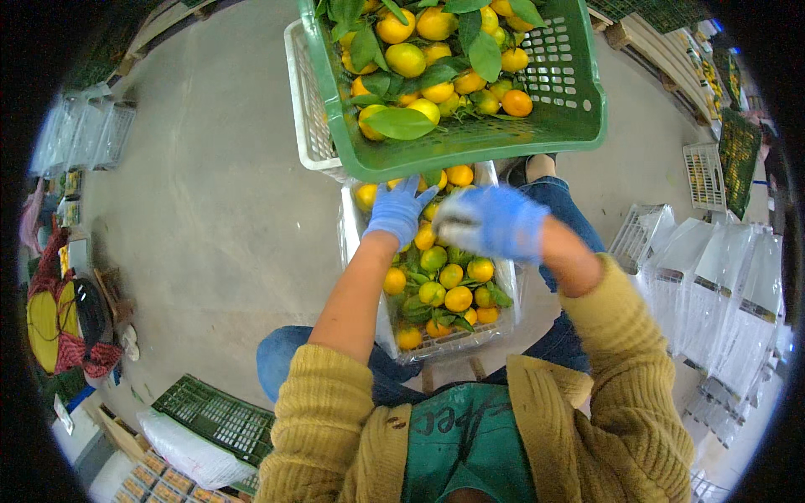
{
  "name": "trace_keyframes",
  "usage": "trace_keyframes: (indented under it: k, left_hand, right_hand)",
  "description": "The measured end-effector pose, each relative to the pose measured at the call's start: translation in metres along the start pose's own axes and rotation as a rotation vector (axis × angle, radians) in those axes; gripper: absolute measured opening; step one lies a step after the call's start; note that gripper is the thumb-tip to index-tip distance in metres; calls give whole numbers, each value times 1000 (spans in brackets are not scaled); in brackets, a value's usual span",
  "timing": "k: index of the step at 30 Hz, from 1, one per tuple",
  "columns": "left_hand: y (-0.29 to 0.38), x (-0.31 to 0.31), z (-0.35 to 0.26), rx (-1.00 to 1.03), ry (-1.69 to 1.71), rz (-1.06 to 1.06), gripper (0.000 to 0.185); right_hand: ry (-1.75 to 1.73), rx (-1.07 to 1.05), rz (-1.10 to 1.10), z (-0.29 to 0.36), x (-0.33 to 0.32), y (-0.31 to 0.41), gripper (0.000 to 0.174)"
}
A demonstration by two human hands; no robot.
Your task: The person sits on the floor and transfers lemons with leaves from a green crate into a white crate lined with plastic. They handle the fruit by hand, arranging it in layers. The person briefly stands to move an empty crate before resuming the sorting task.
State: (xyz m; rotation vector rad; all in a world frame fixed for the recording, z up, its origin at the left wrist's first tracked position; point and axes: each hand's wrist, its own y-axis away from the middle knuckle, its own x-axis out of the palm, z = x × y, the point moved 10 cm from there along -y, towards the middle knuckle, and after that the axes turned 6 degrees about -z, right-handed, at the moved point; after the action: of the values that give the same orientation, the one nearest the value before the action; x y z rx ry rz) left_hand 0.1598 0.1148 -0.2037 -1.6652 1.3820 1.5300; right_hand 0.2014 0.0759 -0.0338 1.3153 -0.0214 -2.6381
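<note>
A white plastic crate (pixel 385 327) with a clear film liner stands between my knees, filled with orange and yellow-green mandarins (pixel 451 275) and green leaves. My left hand (pixel 397 209), in a blue knit glove, lies palm down with fingers spread on the mandarins at the crate's far end. Beside it, my right hand (pixel 497 221), gloved in blue with a pale palm, is over the crate's right half. It is blurred, and its fingertips do not show clearly. Just beyond, a tilted green plastic crate (pixel 453 154) contains more leafy mandarins (pixel 405 60).
Under the green crate is another white crate (pixel 308 94). Stacked film-wrapped white crates (pixel 704 270) stand at right, others (pixel 82 135) at far left. A person (pixel 69 314) is at the left edge. A green crate (pixel 214 418) and a plastic sack (pixel 192 449) lie lower left.
</note>
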Motion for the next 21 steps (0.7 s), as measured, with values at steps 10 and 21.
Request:
trace_keyframes:
  k: [10, 21]
  left_hand:
    - [26, -26, 16, -26, -62, -31, 49]
    - [126, -129, 49, -296, -102, 16, 36]
  right_hand:
    - [373, 532, -185, -112, -89, -106, 71]
    - [587, 398, -327, -71, -99, -136, 52]
